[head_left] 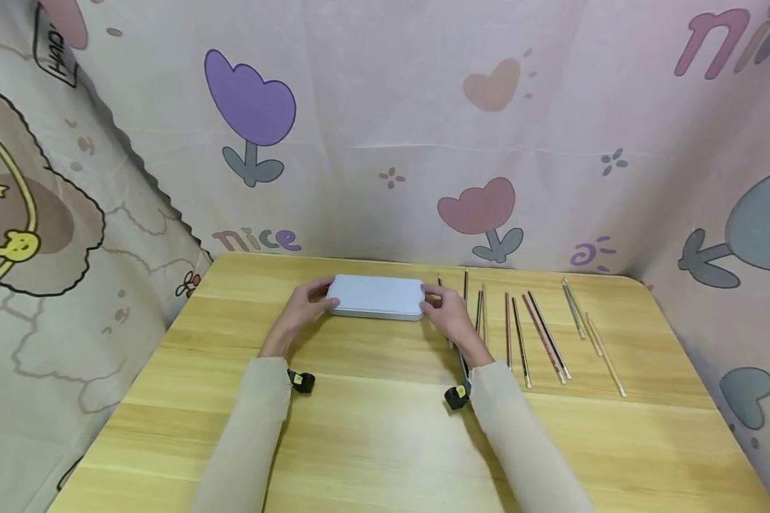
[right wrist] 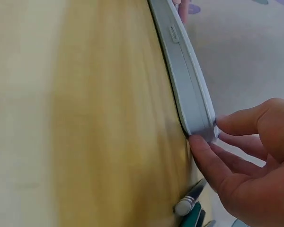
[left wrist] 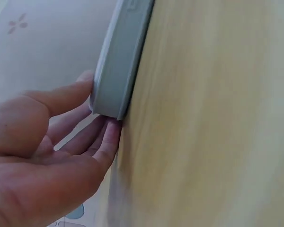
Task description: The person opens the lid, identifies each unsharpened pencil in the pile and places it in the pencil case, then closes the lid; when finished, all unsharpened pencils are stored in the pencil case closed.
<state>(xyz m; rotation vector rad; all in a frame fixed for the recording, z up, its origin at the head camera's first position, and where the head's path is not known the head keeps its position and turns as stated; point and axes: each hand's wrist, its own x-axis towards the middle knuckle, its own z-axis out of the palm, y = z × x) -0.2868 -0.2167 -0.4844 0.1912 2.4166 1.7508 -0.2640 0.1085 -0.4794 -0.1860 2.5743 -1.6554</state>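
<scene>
A pale grey-white pencil case (head_left: 377, 296), long and flat with its lid down, lies near the back of the table. My left hand (head_left: 300, 306) holds its left end, thumb by the lid edge and fingers at the end wall. At the opposite end my right hand (head_left: 449, 313) holds it the same way. In the left wrist view the fingertips (left wrist: 112, 130) reach the lower corner of the case. A small catch (right wrist: 174, 34) shows on the front wall in the right wrist view.
Several pencils (head_left: 522, 342) lie spread on the wooden table (head_left: 372, 413) to the right, some partly behind my right hand and wrist. A shorter group of pencils (head_left: 574, 310) lies farther right. A printed curtain (head_left: 359, 142) hangs behind the table's back edge.
</scene>
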